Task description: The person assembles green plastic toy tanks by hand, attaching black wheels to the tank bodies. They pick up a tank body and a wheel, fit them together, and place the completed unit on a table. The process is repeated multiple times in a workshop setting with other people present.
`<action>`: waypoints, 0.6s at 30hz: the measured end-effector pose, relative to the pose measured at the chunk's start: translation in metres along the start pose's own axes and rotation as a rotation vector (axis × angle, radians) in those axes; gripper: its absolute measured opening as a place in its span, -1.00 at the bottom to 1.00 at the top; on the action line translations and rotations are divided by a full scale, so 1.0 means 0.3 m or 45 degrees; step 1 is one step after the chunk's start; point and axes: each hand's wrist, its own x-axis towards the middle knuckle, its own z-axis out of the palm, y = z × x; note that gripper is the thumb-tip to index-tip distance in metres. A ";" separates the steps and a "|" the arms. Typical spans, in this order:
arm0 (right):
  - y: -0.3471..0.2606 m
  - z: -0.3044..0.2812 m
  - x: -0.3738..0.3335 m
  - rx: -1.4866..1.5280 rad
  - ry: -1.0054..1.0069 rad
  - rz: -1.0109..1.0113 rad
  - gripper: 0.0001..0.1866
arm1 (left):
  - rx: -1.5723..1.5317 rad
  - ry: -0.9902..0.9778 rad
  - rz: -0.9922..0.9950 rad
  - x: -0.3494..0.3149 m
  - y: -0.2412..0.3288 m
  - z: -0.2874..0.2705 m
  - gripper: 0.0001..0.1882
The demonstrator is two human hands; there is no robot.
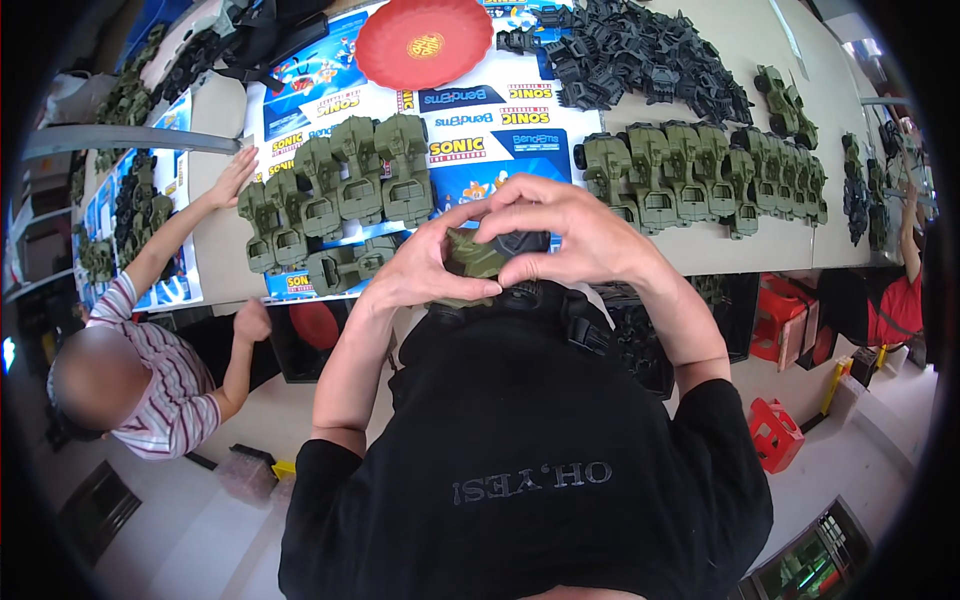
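Note:
Close in front of my chest, over the table's near edge, I hold an olive-green toy vehicle (472, 262) between both hands. My left hand (415, 265) wraps around its left side. From the right, my right hand (570, 232) curls over it, its thumb along the near side. A dark part shows at the vehicle's right end; fingers hide much of the rest. Just beyond my left hand stands a cluster of green toy vehicles (345, 175), with one lying on its side. Another row of green toy vehicles (690, 180) stands to the right.
Black plastic parts (645, 60) lie heaped at the back right. A red plate (372, 45) rests on printed sheets (470, 115). At left, a co-worker's hand (235, 178) touches the table near a metal bar (130, 138). Red stools (775, 432) stand on the floor at right.

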 end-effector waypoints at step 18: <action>0.077 0.082 -0.086 0.078 0.364 0.053 -0.59 | 0.079 0.349 0.052 -0.016 -0.001 0.020 -0.15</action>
